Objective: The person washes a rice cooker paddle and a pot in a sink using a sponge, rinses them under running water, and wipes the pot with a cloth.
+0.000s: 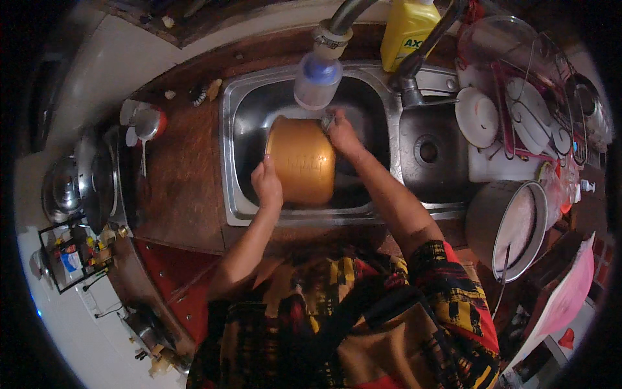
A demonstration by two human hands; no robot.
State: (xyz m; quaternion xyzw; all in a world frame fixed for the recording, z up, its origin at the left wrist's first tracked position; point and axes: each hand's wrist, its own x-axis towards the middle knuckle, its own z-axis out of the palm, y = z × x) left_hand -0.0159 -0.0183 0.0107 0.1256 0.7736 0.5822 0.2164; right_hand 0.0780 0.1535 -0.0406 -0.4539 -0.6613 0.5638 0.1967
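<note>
A gold-coloured metal pot (303, 163) with marks on its wall is tipped on its side over the large basin of a stainless steel sink (228, 146). My left hand (267, 182) grips the pot's rim on the left, thumb on the outside and fingers mostly hidden. At the pot's upper right edge, my right hand (344, 133) pinches a small greyish scrubbing pad (329, 122) against the metal. Just above the pot hangs a tap's clear and blue plastic nozzle (317, 82); I cannot tell whether water runs.
A second tap (412, 92) stands by the small basin (427, 177), behind it a yellow bottle (406, 39). On the right are plates (478, 116) in a rack and a large pot (491, 219) with a utensil. A ladle (146, 129) lies on the left counter (184, 180).
</note>
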